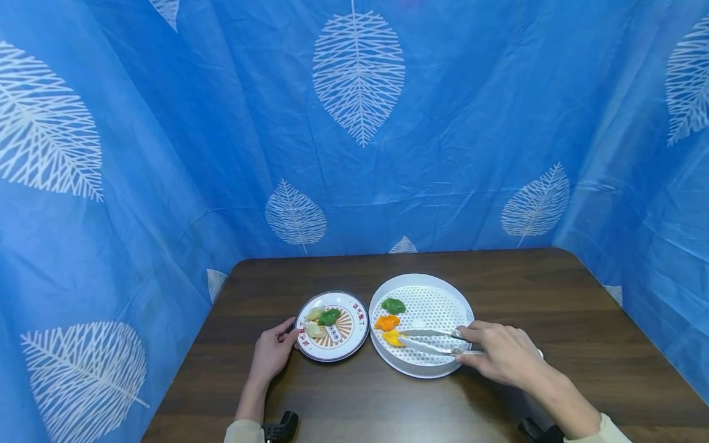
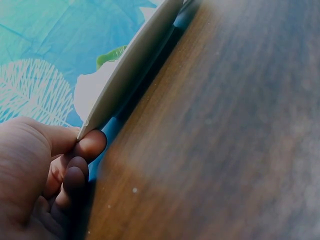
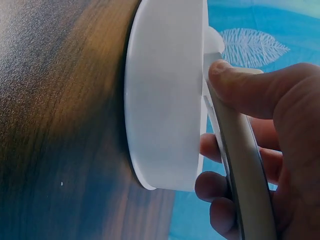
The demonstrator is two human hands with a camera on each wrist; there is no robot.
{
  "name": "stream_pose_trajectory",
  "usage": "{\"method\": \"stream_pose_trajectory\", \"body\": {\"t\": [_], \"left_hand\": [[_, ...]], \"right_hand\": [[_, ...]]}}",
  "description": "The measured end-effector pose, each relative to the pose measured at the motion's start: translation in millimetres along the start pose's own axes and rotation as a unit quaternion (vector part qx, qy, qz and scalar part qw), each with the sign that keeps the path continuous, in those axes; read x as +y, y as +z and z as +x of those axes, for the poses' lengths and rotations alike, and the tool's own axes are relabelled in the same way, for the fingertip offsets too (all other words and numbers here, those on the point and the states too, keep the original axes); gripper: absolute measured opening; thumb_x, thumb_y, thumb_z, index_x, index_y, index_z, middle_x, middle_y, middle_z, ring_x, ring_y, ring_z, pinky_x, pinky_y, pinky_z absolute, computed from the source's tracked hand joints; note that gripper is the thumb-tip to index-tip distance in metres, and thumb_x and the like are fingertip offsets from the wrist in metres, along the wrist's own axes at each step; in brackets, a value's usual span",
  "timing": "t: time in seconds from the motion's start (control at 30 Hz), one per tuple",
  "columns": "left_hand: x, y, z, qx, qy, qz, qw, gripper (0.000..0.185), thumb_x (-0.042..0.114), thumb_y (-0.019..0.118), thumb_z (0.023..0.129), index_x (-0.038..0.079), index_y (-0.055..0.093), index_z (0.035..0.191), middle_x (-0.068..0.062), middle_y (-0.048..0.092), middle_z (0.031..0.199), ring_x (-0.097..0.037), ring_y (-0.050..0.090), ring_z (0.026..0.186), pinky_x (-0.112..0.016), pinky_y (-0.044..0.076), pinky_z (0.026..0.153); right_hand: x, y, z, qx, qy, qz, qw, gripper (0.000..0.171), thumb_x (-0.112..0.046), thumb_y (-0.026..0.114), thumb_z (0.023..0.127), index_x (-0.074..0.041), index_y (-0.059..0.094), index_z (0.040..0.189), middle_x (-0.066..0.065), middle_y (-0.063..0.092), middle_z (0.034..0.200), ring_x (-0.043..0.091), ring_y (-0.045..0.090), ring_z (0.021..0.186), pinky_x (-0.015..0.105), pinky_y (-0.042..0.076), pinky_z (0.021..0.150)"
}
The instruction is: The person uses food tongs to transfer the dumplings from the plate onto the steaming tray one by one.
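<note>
At the left rim of a white plate (image 1: 350,343), my left hand (image 1: 272,352) pinches the edge between thumb and fingers, as the left wrist view also shows. On the plate lie a green dumpling (image 1: 329,317) and pale dumplings (image 1: 314,330). My right hand (image 1: 501,351) holds metal tongs (image 3: 245,170) over the right rim of a round white steamer tray (image 1: 443,292) with a perforated base. The tips of the tongs reach a yellow dumpling (image 1: 392,338) at the tray's left side. Behind it sit an orange dumpling (image 1: 387,323) and a green one.
Plate and tray stand side by side on a dark wooden table (image 1: 332,400), their rims close together. A blue curtain (image 1: 443,123) with white leaf prints hangs behind the table and along both sides.
</note>
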State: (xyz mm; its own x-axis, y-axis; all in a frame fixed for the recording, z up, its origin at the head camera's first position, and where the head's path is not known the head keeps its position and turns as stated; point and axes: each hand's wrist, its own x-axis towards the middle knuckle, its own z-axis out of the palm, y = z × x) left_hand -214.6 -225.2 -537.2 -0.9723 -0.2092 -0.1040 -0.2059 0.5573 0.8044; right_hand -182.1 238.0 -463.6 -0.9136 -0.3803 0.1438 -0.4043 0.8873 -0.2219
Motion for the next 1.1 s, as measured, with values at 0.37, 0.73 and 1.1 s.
{"method": "stream_pose_trajectory", "body": {"t": [0.37,0.73,1.1], "left_hand": [[0.2,2.6,2.5,0.017,0.014,0.018,0.9996,0.046,0.028,0.065,0.101,0.009,0.062,0.143,0.004,0.058,0.063,-0.014,0.045,0.055,-0.028,0.034,0.059],[0.2,1.8,0.8,0.008,0.005,0.014,0.9999,0.047,0.027,0.063,0.102,0.009,0.060,0.145,0.003,0.051,0.062,-0.016,0.045,0.055,-0.029,0.035,0.057],[2.0,1.7,0.3,0.008,-0.003,0.010,0.9999,0.046,0.028,0.063,0.103,0.011,0.059,0.146,0.003,0.049,0.062,-0.016,0.046,0.054,-0.029,0.036,0.055]], "right_hand": [[0,-1,0,-0.012,-0.003,-0.004,1.000,0.058,-0.053,0.081,0.081,-0.017,0.075,0.127,0.006,0.074,0.121,0.028,0.074,0.099,0.047,0.058,0.075],[-2,-2,0,-0.010,0.000,0.005,1.000,0.059,-0.054,0.081,0.081,-0.017,0.075,0.127,0.006,0.074,0.122,0.027,0.074,0.101,0.046,0.058,0.076],[-27,2,10,0.022,-0.012,0.013,1.000,0.056,-0.054,0.080,0.082,-0.017,0.076,0.125,0.005,0.075,0.121,0.029,0.074,0.104,0.050,0.058,0.080]]}}
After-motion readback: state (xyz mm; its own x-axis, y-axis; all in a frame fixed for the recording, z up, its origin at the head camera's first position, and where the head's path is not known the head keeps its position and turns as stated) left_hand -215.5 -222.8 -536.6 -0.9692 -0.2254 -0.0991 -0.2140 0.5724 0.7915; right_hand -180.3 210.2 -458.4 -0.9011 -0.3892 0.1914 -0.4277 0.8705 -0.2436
